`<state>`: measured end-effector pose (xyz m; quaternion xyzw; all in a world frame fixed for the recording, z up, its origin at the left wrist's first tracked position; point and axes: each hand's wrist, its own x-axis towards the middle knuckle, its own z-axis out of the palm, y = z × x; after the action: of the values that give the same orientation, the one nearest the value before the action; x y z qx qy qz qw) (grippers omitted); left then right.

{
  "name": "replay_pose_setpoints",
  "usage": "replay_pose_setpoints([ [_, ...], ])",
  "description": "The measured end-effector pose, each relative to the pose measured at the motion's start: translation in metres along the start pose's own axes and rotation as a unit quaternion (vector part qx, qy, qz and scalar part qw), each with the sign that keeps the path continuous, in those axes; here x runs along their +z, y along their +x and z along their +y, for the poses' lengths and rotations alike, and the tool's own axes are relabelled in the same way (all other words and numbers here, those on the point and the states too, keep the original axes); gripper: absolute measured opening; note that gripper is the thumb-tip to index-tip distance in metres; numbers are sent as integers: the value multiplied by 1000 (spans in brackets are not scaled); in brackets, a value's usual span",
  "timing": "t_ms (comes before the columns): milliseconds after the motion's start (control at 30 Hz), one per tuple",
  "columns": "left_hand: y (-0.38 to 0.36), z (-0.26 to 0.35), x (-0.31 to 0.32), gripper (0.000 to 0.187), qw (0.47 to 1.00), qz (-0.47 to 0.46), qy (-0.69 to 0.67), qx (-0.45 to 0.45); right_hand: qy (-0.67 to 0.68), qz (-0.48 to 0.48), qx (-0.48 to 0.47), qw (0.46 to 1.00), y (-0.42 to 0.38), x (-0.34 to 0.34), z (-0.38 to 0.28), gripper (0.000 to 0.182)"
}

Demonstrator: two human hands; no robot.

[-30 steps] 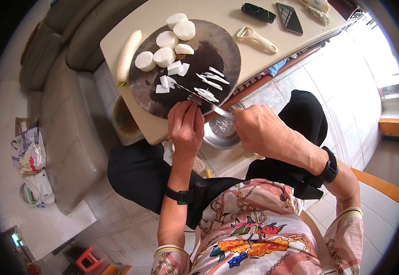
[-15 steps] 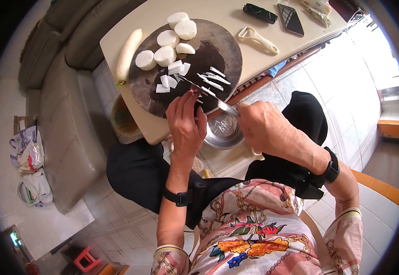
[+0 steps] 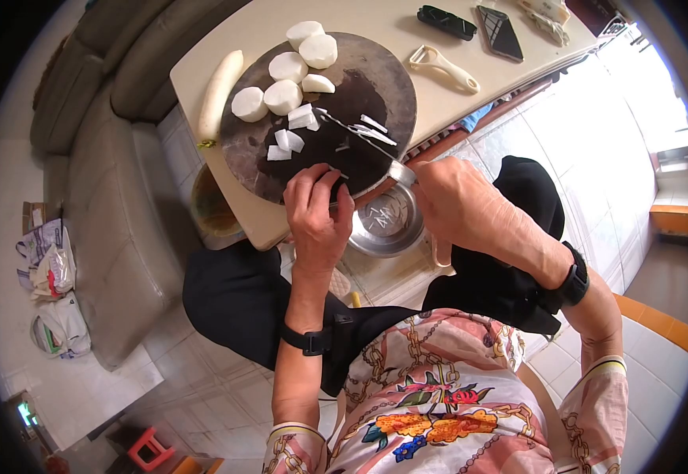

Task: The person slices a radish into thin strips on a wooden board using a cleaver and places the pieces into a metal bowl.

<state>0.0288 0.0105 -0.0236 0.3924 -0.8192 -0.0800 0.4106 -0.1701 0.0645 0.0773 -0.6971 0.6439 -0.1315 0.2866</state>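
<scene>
My right hand (image 3: 462,201) is closed round the handle of a kitchen knife (image 3: 397,171), its blade reaching over the round dark chopping board (image 3: 253,162) beside thin white radish strips (image 3: 375,130). At the board's near edge, the curled fingers and thumb of my left hand (image 3: 318,213) pinch a small piece of white radish (image 3: 344,175), mostly hidden by the fingertips. Flat radish slices (image 3: 288,141) lie just beyond that hand. Several thick peeled radish chunks (image 3: 284,98) sit at the board's far left.
A whole white radish (image 3: 221,95) lies left of the board on the table (image 3: 253,221). To the right are a peeler (image 3: 445,69), a phone (image 3: 499,33) and a black case (image 3: 446,22). Below the table edge, a metal bowl (image 3: 379,246) holds cut strips.
The knife has shifted away from my left fingertips towards the strips on the right, its blade now lying across them. My left hand has stayed nearly in place.
</scene>
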Motion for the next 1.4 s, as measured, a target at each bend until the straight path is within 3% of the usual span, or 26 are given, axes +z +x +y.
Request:
replay_pose_setpoints([
  [100, -1, -2, 0, 22, 1000, 7, -2, 1, -16, 33, -22, 999, -2, 5, 5, 11],
  [233, -4, -4, 2, 21, 1000, 20, -10, 8, 15, 2, 6, 1000, -11, 6, -4, 10],
  [400, -4, -5, 2, 20, 1000, 23, -2, 15, 5, 12, -55, 998, -16, 12, -2, 14],
  [900, -6, -8, 5, 20, 999, 31, -8, 18, 90, -40, -17, 995, -15, 9, 4, 15],
  [1133, -5, -5, 4, 21, 999, 30, -7, 15, 59, -60, 1, 996, -13, 12, -2, 16],
  [1400, -5, -5, 3, 21, 1000, 21, -7, 17, 93, -8, -67, 993, -4, 20, -2, 13],
])
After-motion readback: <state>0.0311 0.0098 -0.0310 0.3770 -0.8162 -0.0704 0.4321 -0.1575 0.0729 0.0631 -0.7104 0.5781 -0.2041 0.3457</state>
